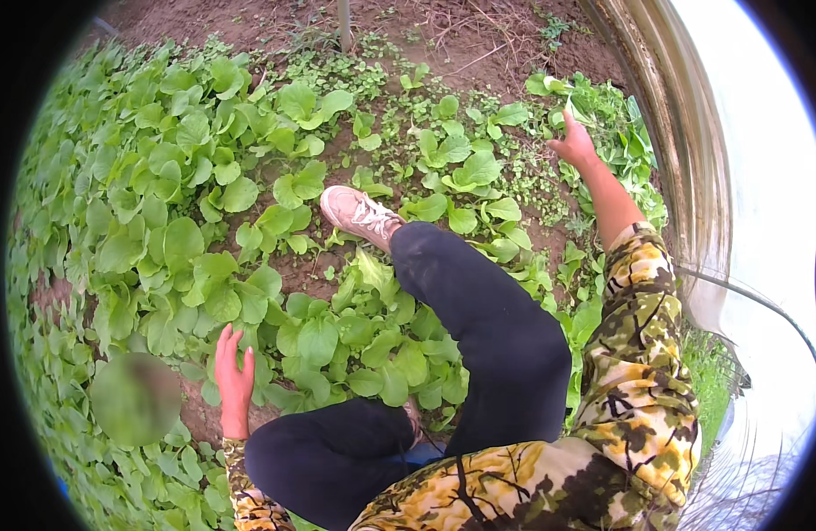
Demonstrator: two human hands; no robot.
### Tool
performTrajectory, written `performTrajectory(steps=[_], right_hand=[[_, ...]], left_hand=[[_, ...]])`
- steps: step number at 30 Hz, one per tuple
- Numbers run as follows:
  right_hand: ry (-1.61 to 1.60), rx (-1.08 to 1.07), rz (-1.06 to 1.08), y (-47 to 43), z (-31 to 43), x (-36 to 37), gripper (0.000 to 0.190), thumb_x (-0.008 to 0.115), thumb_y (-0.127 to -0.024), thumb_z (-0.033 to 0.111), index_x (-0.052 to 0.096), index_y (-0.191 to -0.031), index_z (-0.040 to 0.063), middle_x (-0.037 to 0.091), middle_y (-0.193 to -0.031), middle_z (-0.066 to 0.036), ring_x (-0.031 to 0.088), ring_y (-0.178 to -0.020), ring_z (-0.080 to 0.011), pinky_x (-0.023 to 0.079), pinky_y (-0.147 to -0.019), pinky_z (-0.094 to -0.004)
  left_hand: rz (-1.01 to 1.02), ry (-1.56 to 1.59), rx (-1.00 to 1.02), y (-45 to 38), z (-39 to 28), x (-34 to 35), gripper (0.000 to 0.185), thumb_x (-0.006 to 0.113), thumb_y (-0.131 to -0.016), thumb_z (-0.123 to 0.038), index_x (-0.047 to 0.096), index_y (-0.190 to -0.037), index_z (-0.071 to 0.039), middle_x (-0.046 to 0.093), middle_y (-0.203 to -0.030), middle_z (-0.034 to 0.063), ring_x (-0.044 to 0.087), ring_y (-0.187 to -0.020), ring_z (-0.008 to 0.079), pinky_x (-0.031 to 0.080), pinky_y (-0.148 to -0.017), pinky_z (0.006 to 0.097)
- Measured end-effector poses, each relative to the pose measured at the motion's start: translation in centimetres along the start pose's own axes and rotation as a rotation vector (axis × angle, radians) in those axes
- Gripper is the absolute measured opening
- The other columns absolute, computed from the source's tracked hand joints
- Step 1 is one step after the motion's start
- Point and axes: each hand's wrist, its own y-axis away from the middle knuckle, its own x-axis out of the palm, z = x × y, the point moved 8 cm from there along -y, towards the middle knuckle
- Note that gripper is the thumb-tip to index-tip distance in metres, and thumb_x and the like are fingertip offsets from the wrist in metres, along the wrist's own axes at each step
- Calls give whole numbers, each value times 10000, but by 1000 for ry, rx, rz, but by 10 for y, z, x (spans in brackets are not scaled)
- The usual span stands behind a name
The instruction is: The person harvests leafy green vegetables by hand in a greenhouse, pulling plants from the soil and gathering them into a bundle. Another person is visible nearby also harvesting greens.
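Note:
My left hand (234, 381) hovers beside leafy green plants (215, 285) at the lower left, fingers apart and nothing in it. At the upper right, my right arm is stretched out. My right hand (574, 143) has its thumb spread from the fingers, and a pale-stemmed leafy plant (555, 85) lies at its fingertips, apparently not gripped. Beneath and beside that hand is a heap of loose greens (637, 143) along the bed's edge. Broad-leaved seedlings (471, 169) grow between this hand and my shoe.
My pink shoe (358, 212) stands on soil among the plants, with my dark-trousered knee (514, 345) bent above. Plastic sheeting (703, 133) walls the right side. A thin post (344, 26) rises from bare soil (202, 20) at the top. Small weeds (530, 182) cover ground near my right hand.

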Motion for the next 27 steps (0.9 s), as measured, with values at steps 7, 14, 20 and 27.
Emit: performTrajectory(steps=[7, 14, 20, 27], right_hand=[[-224, -574, 603, 170, 230, 90, 386, 600, -784, 191, 561, -1151, 77, 652, -913, -137, 611, -861, -299, 471, -784, -374], [-263, -1006, 668, 238, 360, 52, 365, 598, -792, 111, 548, -1146, 37, 641, -898, -143, 634, -747, -249, 497, -706, -345], [-132, -1343, 749, 304, 406, 61, 369, 602, -787, 116, 547, -1143, 37, 626, -974, -183, 597, -913, -331, 473, -800, -385], [115, -1419, 880, 340, 386, 87, 407, 611, -790, 121, 525, -1182, 53, 617, -1005, -196, 588, -950, -327, 468, -829, -381]], left_hand=[[48, 58, -81, 61, 10, -8, 337, 594, -807, -79, 535, -1138, -49, 537, -1183, 165, 492, -1123, 315, 393, -940, 361], [115, 254, -258, 125, 4, -28, 321, 592, -829, -137, 545, -1135, -53, 569, -1131, 152, 558, -1031, 286, 445, -856, 341], [110, 301, -460, 185, 9, -19, 315, 566, -832, -170, 549, -1129, -66, 573, -1125, 157, 560, -1019, 303, 446, -847, 344], [97, 288, -645, 231, 28, -29, 314, 535, -836, -208, 554, -1122, -81, 577, -1118, 162, 562, -1006, 322, 447, -837, 348]])
